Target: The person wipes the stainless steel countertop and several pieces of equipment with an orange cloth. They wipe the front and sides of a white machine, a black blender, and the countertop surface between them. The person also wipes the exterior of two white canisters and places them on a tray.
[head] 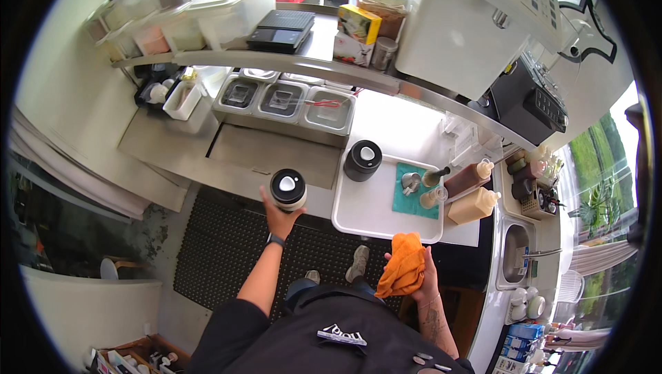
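Observation:
My left hand [281,217] is closed around a canister with a black lid and a white button [288,190], held over the front edge of the steel counter. In my right hand [427,278] is a bunched orange cloth [403,266], just in front of the white tray [388,231]. A black canister with a similar button lid [363,161] stands at the tray's left. On the tray's right, a teal cloth [403,202] lies under a small metal cup [410,182] and brushes with dark and pale handles.
Two squeeze bottles [473,206] stand right of the tray. Lidded steel food pans [282,100] sit behind the counter, a red-handled whisk on one. Overhead runs a shelf [310,66] with a black scale [282,30]. At right is a sink [514,255].

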Available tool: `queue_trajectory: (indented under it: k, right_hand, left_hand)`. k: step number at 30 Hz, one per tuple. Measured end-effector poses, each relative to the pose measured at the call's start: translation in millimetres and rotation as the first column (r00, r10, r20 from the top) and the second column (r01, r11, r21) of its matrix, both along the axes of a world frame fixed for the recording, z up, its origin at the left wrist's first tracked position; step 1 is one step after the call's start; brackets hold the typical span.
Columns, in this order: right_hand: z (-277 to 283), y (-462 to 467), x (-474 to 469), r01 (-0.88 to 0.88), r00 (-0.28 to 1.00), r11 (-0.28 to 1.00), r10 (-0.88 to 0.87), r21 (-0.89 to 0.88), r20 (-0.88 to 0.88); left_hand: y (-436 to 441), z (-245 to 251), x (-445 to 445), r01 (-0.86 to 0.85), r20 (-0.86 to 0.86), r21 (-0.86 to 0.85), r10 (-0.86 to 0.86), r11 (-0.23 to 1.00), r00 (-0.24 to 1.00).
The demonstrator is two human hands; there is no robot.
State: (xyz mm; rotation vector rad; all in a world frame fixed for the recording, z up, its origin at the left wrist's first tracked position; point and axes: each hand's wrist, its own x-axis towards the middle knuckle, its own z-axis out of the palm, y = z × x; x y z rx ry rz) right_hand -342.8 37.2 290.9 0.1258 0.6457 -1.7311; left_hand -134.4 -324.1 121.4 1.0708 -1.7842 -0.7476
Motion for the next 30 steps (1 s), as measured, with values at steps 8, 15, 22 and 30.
queue_trajectory:
  k: [8,15,22,30]
  right_hand:
    - [7,-61,-87,-0.05,0.976,0.998,0.056,0.033,-0.211]
    - [-33,-109,-145,-0.032,0.678,0.924,0.299,0.38,-0.671]
    - [30,-112,-162,-0.03,0.196,0.916,0.398,0.401,-0.896]
    - [51,-117,-122,0.101,-0.514,0.89,0.429,0.444,-0.743]
  left_hand:
    - [95,96,-84,0.525,0.181,0.101,-0.534,0.845,0.826]
    - [18,66,-214,0.289,0.041,0.121,-0.296,0.95,0.954]
    - [32,77,-217,0.39,0.131,-0.059,-0.381,0.919,0.915]
    - [88,154,-184,0.485,0.221,-0.262,-0.438,0.834,0.872]
